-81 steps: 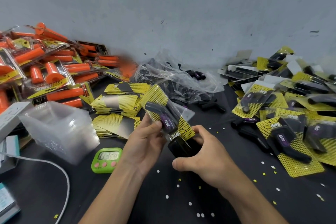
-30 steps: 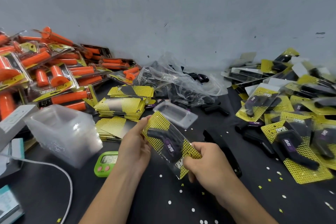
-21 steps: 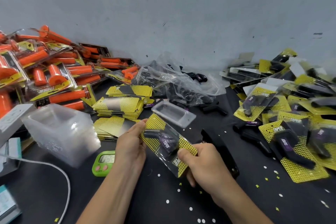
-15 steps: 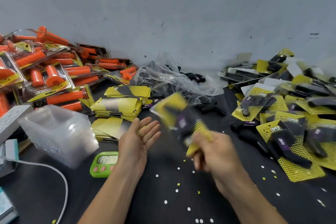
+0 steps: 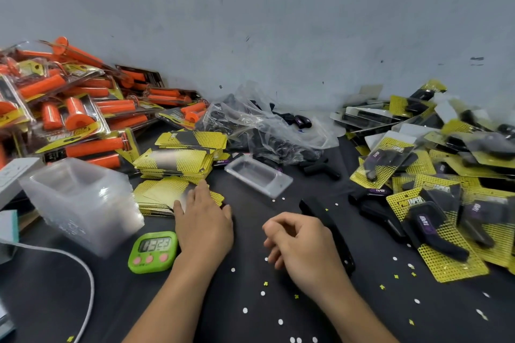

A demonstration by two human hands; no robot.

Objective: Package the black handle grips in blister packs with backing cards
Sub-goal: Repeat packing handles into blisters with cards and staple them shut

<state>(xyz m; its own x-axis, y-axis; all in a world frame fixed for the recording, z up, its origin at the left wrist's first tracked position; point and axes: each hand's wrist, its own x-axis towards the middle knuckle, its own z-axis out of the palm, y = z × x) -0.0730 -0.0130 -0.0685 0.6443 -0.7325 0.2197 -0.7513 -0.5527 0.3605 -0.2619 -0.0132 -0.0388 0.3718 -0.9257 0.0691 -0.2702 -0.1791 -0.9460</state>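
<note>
My left hand (image 5: 202,220) reaches forward, its straight fingers touching the nearest stack of yellow backing cards (image 5: 161,195). My right hand (image 5: 302,245) hovers over the black table (image 5: 250,301) with loosely curled fingers, holding nothing. One empty clear blister shell (image 5: 257,175) lies just beyond both hands. Loose black handle grips (image 5: 320,168) lie by a clear plastic bag (image 5: 267,131) holding more of them. A black hand tool (image 5: 328,231) lies just right of my right hand. Finished black-grip packs (image 5: 434,220) are piled at the right.
A stack of clear blister shells (image 5: 80,200) stands at the left, with a green timer (image 5: 153,250) in front of it and a white cable (image 5: 83,273). Packs of orange grips (image 5: 75,117) are heaped at the back left. Paper punch dots litter the table.
The pack that both hands held went off to the right in my right hand, which is now empty. My left hand let go and moved forward onto the backing cards.
</note>
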